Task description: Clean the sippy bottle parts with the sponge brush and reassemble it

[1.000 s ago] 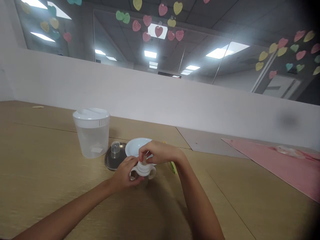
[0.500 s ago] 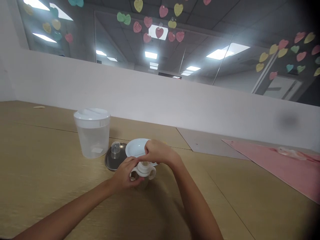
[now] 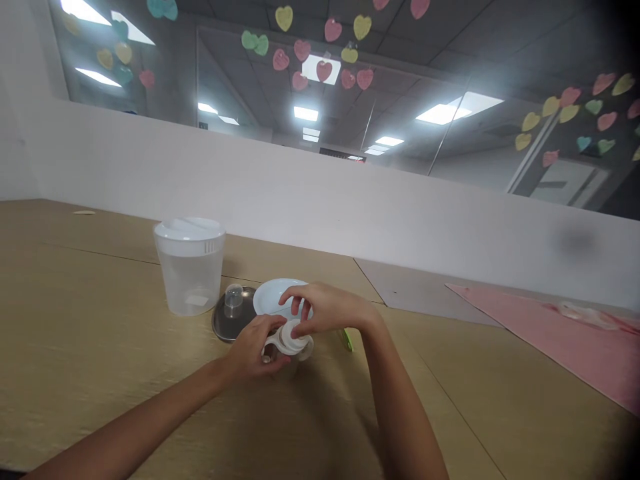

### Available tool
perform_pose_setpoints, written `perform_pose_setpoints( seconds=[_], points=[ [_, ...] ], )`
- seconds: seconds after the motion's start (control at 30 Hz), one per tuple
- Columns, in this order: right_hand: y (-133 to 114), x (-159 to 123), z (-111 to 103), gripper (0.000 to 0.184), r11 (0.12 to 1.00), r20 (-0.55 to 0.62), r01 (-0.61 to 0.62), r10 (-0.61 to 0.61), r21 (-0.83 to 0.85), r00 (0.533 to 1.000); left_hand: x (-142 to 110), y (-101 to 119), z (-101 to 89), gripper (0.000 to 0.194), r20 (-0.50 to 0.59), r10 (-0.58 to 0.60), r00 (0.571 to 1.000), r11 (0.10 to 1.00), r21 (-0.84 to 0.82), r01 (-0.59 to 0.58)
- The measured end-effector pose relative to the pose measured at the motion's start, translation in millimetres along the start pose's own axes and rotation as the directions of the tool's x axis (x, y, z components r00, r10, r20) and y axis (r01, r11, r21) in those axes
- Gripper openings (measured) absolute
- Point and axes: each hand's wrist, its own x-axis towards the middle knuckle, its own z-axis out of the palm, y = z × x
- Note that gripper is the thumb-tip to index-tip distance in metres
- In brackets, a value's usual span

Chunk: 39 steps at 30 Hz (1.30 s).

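A small clear baby bottle with a white handled collar point(image 3: 289, 344) stands on the wooden table point(image 3: 100, 347). My left hand point(image 3: 253, 347) is wrapped round its left side, fingers closed on the handle and body. From above, my right hand point(image 3: 320, 310) has its thumb and fingers closed on the white top of the bottle. Just behind the hands lies a white plate point(image 3: 273, 298).
A clear plastic pitcher with a white lid point(image 3: 190, 265) stands at the left. Beside it, a round metal tray point(image 3: 225, 323) carries a small clear cap point(image 3: 233, 299). A green item point(image 3: 347, 339) lies right of the bottle. A pink mat point(image 3: 560, 333) covers the table's right side.
My right hand's fingers have turned and shifted on the bottle's white top; the left hand keeps its hold. The view has drifted slightly.
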Motion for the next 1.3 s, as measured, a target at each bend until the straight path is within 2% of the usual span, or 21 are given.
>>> perform_pose_setpoints(
  seconds=[0.13, 0.33, 0.47, 0.57, 0.63, 0.73, 0.83, 0.97, 1.07, 1.2, 1.3],
  points=[
    [3.0, -1.7, -1.6, 0.039, 0.998, 0.013, 0.058, -0.058, 0.015, 0.998, 0.1, 0.7, -1.2, 0.055, 0.010, 0.000, 1.000, 1.000, 0.001, 0.000],
    [2.4, 10.4, 7.1, 0.030, 0.998, -0.056, 0.059, -0.061, -0.034, 0.997, -0.3, -0.8, -0.5, 0.060, -0.014, 0.012, 1.000, 1.000, 0.001, -0.012],
    [0.4, 17.0, 13.8, 0.028, 0.998, -0.095, -0.048, 0.045, -0.036, 0.994, -0.5, -1.8, 0.9, 0.061, -0.007, 0.014, 1.000, 1.000, -0.004, -0.014],
    [-1.2, 19.8, 16.6, 0.025, 0.988, -0.059, -0.152, 0.151, -0.018, 0.987, -1.1, -2.2, 2.1, 0.066, -0.027, 0.007, 1.000, 1.000, -0.022, -0.007],
    [-2.8, 21.5, 17.1, 0.019, 0.983, -0.037, -0.171, 0.169, -0.059, 0.985, -1.2, -1.7, 1.9, 0.064, -0.016, -0.003, 1.000, 0.999, -0.035, 0.002],
    [-5.2, 22.1, 15.7, 0.024, 0.980, -0.017, -0.171, 0.170, -0.106, 0.985, -0.1, -0.1, 0.0, 0.055, 0.010, -0.014, 1.000, 1.000, -0.027, 0.014],
    [-4.9, 18.3, 12.6, 0.035, 0.986, -0.025, -0.154, 0.153, -0.061, 0.988, 2.0, 1.4, -2.0, 0.054, 0.000, 0.014, 1.000, 1.000, 0.010, -0.014],
    [-1.3, 12.3, 10.0, 0.035, 0.994, -0.093, -0.040, 0.030, -0.106, 0.995, 3.9, 1.9, -2.4, 0.053, -0.002, 0.070, 0.998, 0.997, 0.036, -0.070],
    [-0.7, 13.1, 11.7, 0.029, 0.983, -0.065, 0.012, -0.025, -0.184, 0.998, 3.4, 0.8, -1.3, 0.062, -0.005, 0.092, 0.996, 0.995, 0.047, -0.091],
    [-3.0, 16.1, 12.9, 0.025, 0.979, -0.074, -0.030, 0.015, -0.204, 0.997, 1.8, -0.4, -0.7, 0.068, 0.013, 0.041, 0.999, 0.998, 0.050, -0.041],
    [-2.8, 13.4, 10.0, 0.032, 0.982, -0.087, -0.061, 0.046, -0.179, 0.995, 1.3, 0.6, -1.1, 0.071, 0.027, 0.022, 0.999, 0.999, 0.040, -0.023]
  ],
)
